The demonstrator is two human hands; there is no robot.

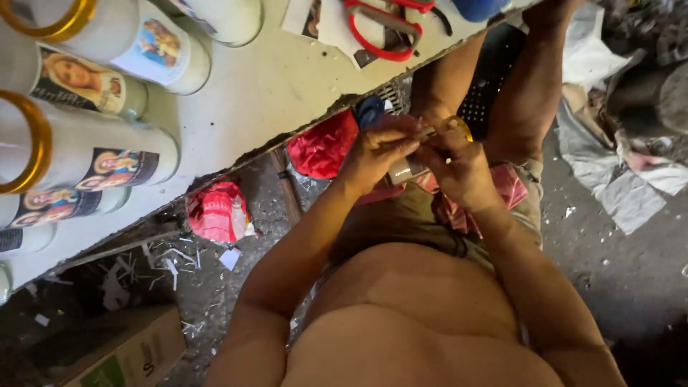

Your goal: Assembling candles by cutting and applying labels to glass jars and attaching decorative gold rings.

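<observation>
I saw the left hand point(376, 154) and right hand point(459, 168) both clasping one jar point(410, 169) over the lap, steadying it; candles point(93, 150) lined the table point(265, 86).

Bare torso, khaki shorts point(408, 215)

White table point(265, 86) with candle jars point(107, 154), scissors point(383, 29)
</observation>
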